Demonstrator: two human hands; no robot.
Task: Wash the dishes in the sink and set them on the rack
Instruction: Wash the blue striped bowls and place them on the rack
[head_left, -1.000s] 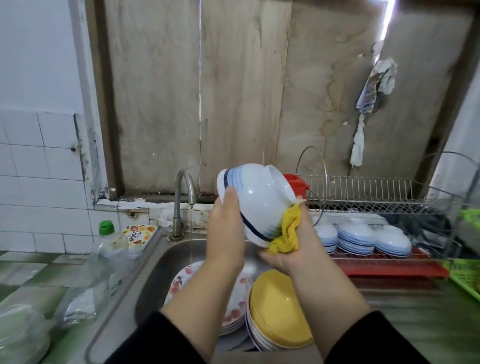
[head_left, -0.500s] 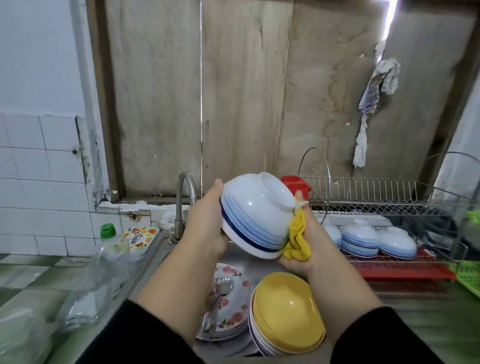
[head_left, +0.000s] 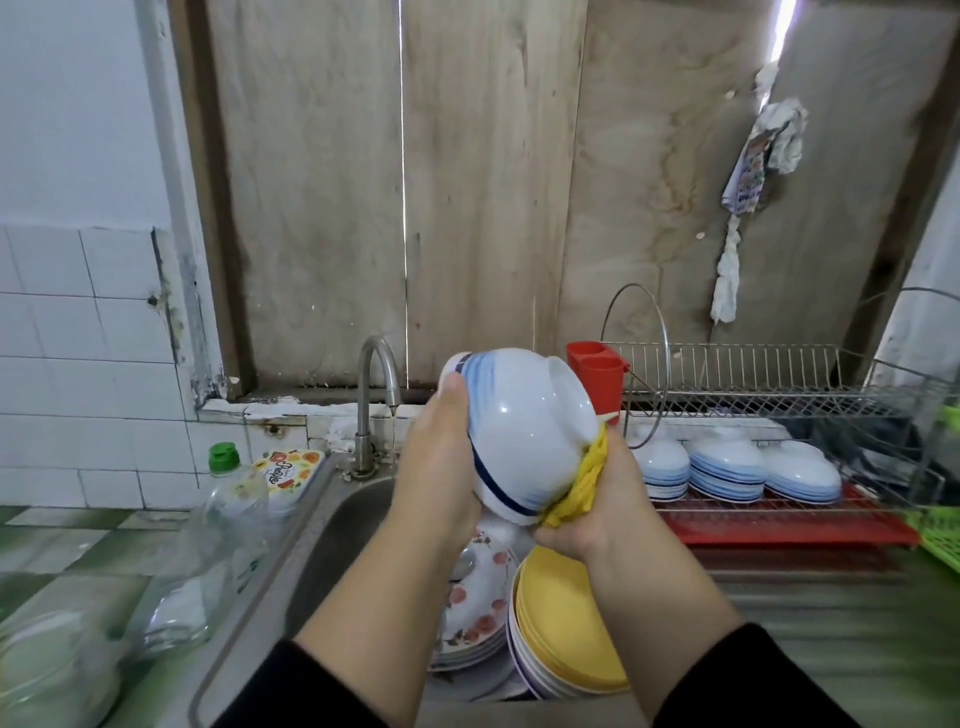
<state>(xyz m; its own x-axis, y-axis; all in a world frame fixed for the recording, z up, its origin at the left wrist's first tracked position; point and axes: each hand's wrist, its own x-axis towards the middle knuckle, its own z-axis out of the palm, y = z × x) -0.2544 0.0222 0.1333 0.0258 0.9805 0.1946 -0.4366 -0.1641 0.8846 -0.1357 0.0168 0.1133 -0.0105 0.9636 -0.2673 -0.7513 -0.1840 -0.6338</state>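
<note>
A white bowl with blue bands (head_left: 524, 434) is held tilted above the sink (head_left: 337, 525), its foot pointing up and right. My left hand (head_left: 441, 467) grips its rim on the left side. My right hand (head_left: 597, 499) presses a yellow cloth (head_left: 582, 486) against the bowl's lower right side. Below in the sink lie flowered plates (head_left: 475, 613) and a stack of bowls with a yellow one on top (head_left: 563, 629). Several washed blue-banded bowls (head_left: 727, 467) sit upside down on the wire rack (head_left: 779, 400) at the right.
The tap (head_left: 374, 395) stands behind the sink, just left of the bowl. A clear bottle with a green cap (head_left: 223, 519) and a soap box (head_left: 285, 467) sit on the left counter. A red cutlery holder (head_left: 597, 374) hangs on the rack; a green basket (head_left: 940, 535) is at far right.
The bowl has turned in my hands: its rim now faces further left and its foot higher right. My left thumb has shifted onto the rim, and my right hand with the cloth sits lower.
</note>
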